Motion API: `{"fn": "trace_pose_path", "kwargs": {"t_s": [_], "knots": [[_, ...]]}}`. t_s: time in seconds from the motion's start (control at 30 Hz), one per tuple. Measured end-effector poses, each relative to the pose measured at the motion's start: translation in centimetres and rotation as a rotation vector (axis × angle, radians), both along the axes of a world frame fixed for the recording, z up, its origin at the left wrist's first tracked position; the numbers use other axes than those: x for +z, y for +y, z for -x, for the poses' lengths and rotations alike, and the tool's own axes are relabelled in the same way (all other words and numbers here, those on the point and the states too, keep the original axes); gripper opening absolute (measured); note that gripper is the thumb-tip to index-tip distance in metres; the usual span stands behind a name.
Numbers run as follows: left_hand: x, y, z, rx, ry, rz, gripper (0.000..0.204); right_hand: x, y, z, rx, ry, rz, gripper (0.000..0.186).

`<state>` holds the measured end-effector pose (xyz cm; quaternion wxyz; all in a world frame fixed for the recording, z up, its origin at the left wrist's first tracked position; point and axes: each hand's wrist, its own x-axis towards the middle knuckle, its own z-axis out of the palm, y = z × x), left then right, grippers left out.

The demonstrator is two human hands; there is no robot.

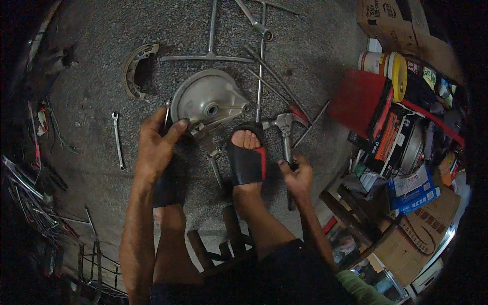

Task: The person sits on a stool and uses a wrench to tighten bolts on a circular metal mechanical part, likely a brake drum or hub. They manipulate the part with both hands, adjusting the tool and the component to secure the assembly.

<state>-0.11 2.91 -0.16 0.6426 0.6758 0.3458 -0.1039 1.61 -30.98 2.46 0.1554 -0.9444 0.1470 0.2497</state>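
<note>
My left hand (156, 145) grips the near left rim of a round grey metal brake drum plate (206, 99) that lies on the speckled floor. My right hand (298, 175) is closed around the handle of a claw hammer (284, 124), whose head rests on the floor just right of my sandalled right foot (247, 157). That foot sits against the plate's near edge, beside a small lever arm (214, 157). My left foot is partly hidden under my left hand.
A curved brake shoe (136, 68) and a small spanner (117, 140) lie to the left. A T-shaped wrench (211, 48) and long rods (264, 61) lie beyond the plate. Red boxes, a yellow-lidded tub (389, 68) and cartons crowd the right. Wires lie left.
</note>
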Motion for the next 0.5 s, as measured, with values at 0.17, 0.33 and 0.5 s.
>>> {"fn": "trace_pose_path", "kwargs": {"t_s": [0.17, 0.33, 0.5], "knots": [[-0.8, 0.1, 1.1, 0.099, -0.036, 0.230, 0.023, 2.5, 6.8, -3.5, 0.284, -0.260, -0.158, 0.030], [-0.2, -0.4, 0.5, 0.147, -0.039, 0.293, 0.022, -0.1, 15.1, -4.2, 0.207, 0.131, -0.747, 0.035], [-0.6, 0.1, 1.1, 0.100, -0.037, 0.262, 0.022, -0.9, 17.4, -4.2, 0.001, 0.471, -0.833, 0.029]]}}
